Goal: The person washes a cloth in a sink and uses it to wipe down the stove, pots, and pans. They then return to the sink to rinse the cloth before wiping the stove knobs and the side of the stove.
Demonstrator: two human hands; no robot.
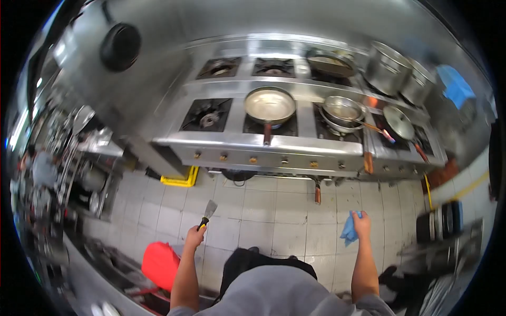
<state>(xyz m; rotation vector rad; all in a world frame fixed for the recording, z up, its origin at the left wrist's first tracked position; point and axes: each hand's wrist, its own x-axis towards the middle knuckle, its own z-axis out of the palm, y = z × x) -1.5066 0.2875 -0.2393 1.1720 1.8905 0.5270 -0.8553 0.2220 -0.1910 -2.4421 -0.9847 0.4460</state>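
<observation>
My left hand (195, 236) is closed around the black and yellow handle of a scraper (210, 209), its flat metal blade pointing up and away from me. A crumpled blue cloth (349, 229) hangs from my right hand (362, 223), whose fingers are closed on it. Both hands are held out over the tiled floor, apart from the stove. Ahead of me stands a steel stove (274, 152) with a row of knobs. On its front burners sit a wide frying pan (270, 104), a strainer-like bowl (342, 109) and a lidded pan (399, 124).
Large steel pots (387, 68) and a dark pan (331, 64) stand on the back burners. A black pan (120, 47) hangs on the left wall. Pan handles jut past the stove's front edge. A red object (161, 265) is by my left arm; a yellow frame (182, 180) stands near the stove's leg.
</observation>
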